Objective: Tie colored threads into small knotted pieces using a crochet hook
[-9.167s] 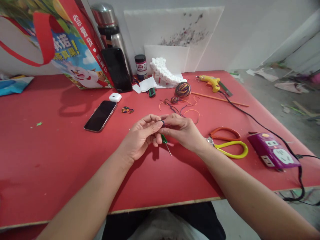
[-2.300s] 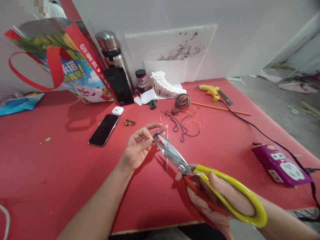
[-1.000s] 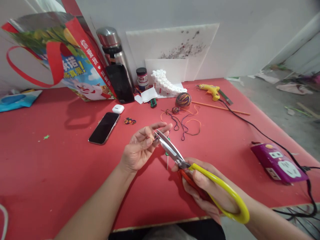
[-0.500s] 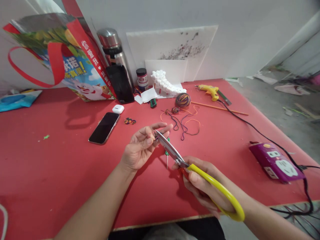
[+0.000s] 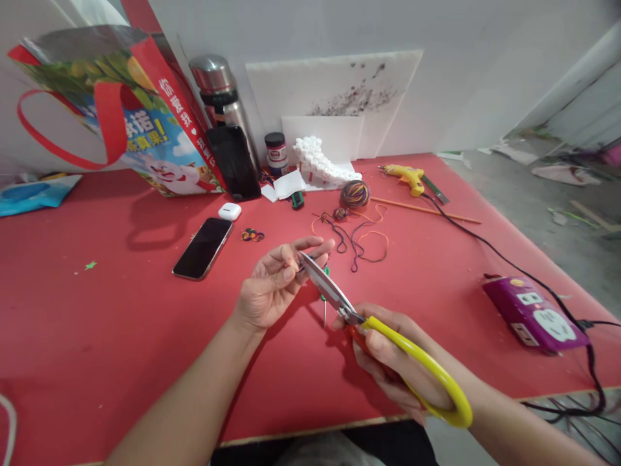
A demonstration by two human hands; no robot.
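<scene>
My left hand (image 5: 272,288) pinches a small dark bit of yarn between thumb and forefinger, its other fingers stretched out to the right. The piece is mostly hidden by the fingertips. In my right hand (image 5: 392,353) is a pair of scissors (image 5: 327,287) with yellow handles, blades pointing up and left. The blade tips reach the pinched yarn at the left fingertips. Beneath the blades, a green-handled tool with a thin metal shaft (image 5: 325,312) lies on the table. Beyond the hands are loose multicoloured yarn strands (image 5: 356,239) and a yarn ball (image 5: 355,193).
The red table (image 5: 121,336) also carries a phone (image 5: 202,248), a white earbud case (image 5: 229,211), a small knotted yarn piece (image 5: 253,235), a yellow glue gun (image 5: 405,177) and a purple power strip (image 5: 536,315) with black cords. A gift bag (image 5: 160,139) and steel flask (image 5: 213,76) stand behind.
The scissors and my right hand have shifted very slightly left, and the blades look a little closer together. My left hand stays almost still.
</scene>
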